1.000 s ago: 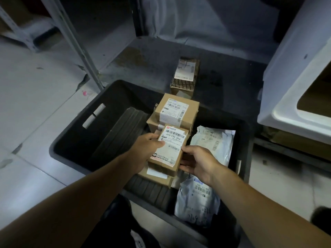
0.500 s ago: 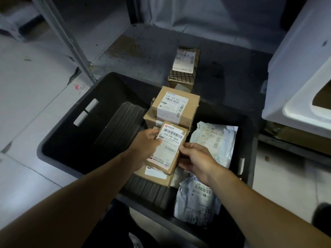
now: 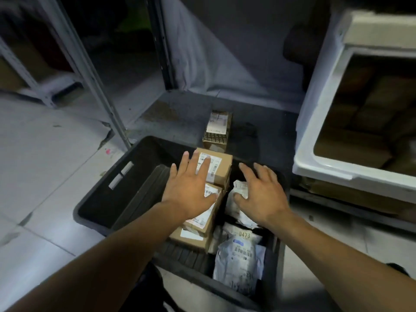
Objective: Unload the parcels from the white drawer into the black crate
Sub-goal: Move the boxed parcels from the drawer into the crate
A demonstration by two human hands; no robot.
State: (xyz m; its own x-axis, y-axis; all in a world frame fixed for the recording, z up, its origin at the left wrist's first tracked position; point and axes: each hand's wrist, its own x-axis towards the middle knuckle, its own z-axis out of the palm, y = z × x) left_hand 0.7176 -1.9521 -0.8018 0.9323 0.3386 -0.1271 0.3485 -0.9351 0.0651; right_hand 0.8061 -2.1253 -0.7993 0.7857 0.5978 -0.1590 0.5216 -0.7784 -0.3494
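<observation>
Black crate holding cardboard parcels, left hand and right hand spread empty above (fingers splayed)

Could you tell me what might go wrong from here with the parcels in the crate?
1. The cardboard boxes are stacked unevenly by the open left hand and could slide.
2. The soft mailers under the right hand may get crushed.
3. One box outside the black crate might be missed.

Both arms reach forward, palms down. Left hand is flat with fingers spread wide; right hand is loose too, fingers slightly curled, gripping nothing.
</observation>
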